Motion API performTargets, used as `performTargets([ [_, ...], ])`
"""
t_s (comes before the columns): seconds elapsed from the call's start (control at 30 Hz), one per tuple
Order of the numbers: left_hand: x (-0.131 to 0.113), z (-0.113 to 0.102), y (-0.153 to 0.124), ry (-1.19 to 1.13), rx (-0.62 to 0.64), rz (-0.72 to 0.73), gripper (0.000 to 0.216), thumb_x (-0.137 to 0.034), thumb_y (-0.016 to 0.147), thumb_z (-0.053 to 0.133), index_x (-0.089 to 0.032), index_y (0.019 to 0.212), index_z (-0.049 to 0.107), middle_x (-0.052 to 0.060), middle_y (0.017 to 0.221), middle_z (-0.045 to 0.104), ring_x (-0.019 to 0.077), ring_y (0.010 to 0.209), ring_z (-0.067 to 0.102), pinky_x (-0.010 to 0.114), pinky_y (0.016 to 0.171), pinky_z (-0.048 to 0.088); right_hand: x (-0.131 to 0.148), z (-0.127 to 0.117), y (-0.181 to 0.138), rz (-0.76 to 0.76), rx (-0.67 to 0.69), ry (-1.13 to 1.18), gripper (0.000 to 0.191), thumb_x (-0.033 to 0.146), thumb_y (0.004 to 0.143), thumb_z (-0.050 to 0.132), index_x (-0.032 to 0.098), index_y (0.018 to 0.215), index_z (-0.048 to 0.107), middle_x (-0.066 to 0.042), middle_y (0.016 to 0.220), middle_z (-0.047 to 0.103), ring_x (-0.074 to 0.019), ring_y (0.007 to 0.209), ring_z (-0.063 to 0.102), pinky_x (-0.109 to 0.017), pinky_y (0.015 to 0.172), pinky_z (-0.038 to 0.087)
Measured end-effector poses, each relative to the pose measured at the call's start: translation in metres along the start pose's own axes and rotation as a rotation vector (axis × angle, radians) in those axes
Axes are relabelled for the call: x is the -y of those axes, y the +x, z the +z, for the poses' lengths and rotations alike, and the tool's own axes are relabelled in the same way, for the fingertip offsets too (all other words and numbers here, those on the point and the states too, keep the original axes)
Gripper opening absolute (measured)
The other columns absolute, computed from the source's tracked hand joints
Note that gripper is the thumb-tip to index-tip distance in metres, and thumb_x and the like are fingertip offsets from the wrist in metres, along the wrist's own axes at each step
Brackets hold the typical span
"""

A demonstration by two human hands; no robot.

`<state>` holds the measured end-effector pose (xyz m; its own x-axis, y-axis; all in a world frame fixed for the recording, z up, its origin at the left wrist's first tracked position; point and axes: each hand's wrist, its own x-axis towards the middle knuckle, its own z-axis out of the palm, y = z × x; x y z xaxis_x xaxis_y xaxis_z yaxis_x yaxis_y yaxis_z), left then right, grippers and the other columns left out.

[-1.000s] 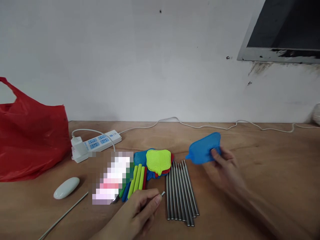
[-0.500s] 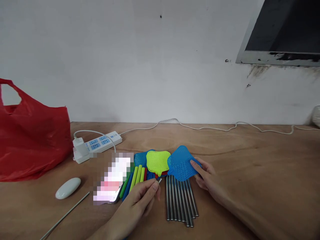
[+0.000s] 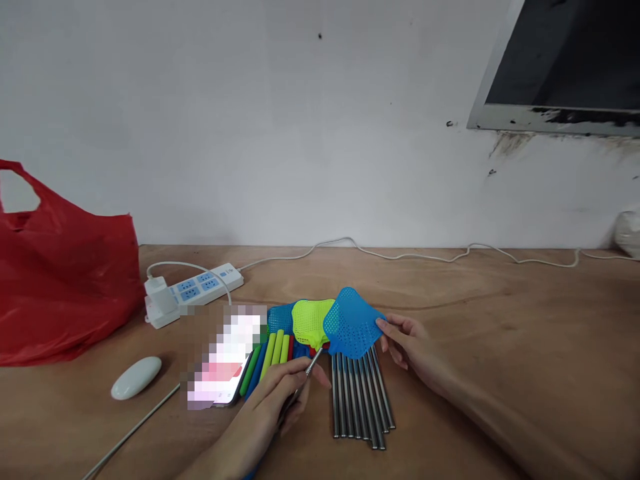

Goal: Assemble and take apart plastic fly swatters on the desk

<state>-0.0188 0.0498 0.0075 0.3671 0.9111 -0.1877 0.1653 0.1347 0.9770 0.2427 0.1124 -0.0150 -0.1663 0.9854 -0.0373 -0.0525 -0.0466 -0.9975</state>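
Note:
My right hand [image 3: 407, 347] pinches the edge of a blue mesh swatter head [image 3: 351, 323], held over the top of a row of several steel rods [image 3: 359, 393]. My left hand [image 3: 277, 400] is closed on a thin metal rod [image 3: 313, 361] whose tip points up at the neck of the blue head. Just left of the two lies a pile of swatter heads, a yellow-green one [image 3: 310, 320] on top. Green, blue and red handle tubes [image 3: 270, 357] lie beside the pile.
On the wooden table [image 3: 500, 320] a red plastic bag [image 3: 60, 267] stands at the left. A white power strip [image 3: 193, 288] with its cable, a white oval object [image 3: 136, 377], a phone [image 3: 223, 367] and one long loose rod [image 3: 133, 430] lie nearby.
My right hand brought the blue head from the right, down and leftwards to the rods. My left hand raised its rod so the tip meets the head's neck.

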Motion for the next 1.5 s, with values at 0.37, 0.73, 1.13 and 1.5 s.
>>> performTargets([
  [0.37, 0.006, -0.002, 0.004, -0.005, -0.026, 0.02, 0.046, -0.055, 0.094, 0.046, -0.017, 0.109, 0.067, -0.006, 0.06, 0.041, 0.0132, 0.052, 0.035, 0.024, 0.05, 0.029, -0.004, 0.023, 0.06, 0.028, 0.123, -0.091, 0.044, 0.059, 0.075, 0.071, 0.016, 0.07, 0.061, 0.001, 0.052, 0.063, -0.0049, 0.033, 0.04, -0.017, 0.032, 0.029],
  [0.73, -0.007, 0.003, 0.003, 0.175, 0.079, 0.035, 0.055, -0.066, 0.092, 0.048, -0.017, 0.106, 0.068, -0.006, 0.061, 0.04, 0.0123, 0.056, 0.039, 0.023, 0.052, 0.029, 0.011, 0.022, 0.019, -0.176, 0.12, -0.224, 0.033, 0.049, 0.086, 0.065, 0.017, 0.087, 0.071, 0.006, 0.05, 0.055, -0.0074, 0.042, 0.043, -0.021, 0.041, 0.029],
  [1.13, -0.003, 0.006, 0.007, 0.282, 0.222, 0.126, 0.053, -0.062, 0.094, 0.047, -0.015, 0.077, 0.062, -0.005, 0.06, 0.042, 0.0095, 0.052, 0.042, 0.02, 0.049, 0.03, 0.001, 0.044, -0.021, -0.179, 0.309, -0.224, 0.025, 0.043, 0.085, 0.07, 0.019, 0.081, 0.07, -0.001, 0.068, 0.066, -0.0128, 0.06, 0.055, -0.024, 0.054, 0.04],
  [1.5, -0.005, 0.0, 0.003, 0.332, 0.167, 0.094, 0.045, -0.059, 0.097, 0.042, -0.019, 0.08, 0.055, -0.007, 0.06, 0.043, 0.0104, 0.05, 0.041, 0.02, 0.046, 0.034, -0.009, 0.017, -0.014, -0.253, 0.04, -0.067, 0.023, 0.043, 0.094, 0.056, 0.021, 0.089, 0.058, 0.002, 0.071, 0.057, -0.0103, 0.052, 0.046, -0.02, 0.042, 0.034],
])
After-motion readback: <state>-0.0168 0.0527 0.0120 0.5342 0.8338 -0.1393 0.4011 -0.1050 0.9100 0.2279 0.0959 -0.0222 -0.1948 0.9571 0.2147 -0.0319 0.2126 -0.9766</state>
